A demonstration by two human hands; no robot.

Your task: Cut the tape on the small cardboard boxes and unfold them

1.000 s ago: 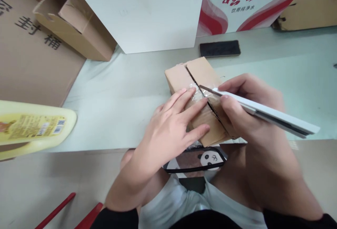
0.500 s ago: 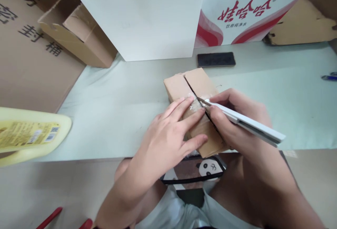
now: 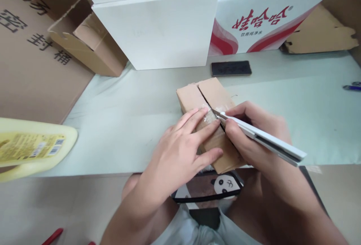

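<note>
Head view: red characters on the water box (image 3: 256, 19) at upper right read 娃哈哈, with 饮用纯净水 in small dark print beneath. Large black characters, 汤密封桶, run down the carton (image 3: 34, 76) at upper left, sloping to lower right. The yellow label on the bottle (image 3: 34, 149) at left has print too small to read.

In the centre of the frame, the small box (image 3: 225, 158) sits at the near edge of the table (image 3: 118, 136), its long axis and dark top seam running from upper left to lower right. The left hand (image 3: 180, 143) is spread flat across its top, fingertips on the clear tape (image 3: 208, 116). The right hand (image 3: 254, 149) is closed around the white knife (image 3: 270, 141), pinching it near the blade. The knife points to upper left, tip at the seam, handle end to lower right; how deep the tip goes cannot be told. A phone (image 3: 231, 68) lies just beyond the box.
</note>
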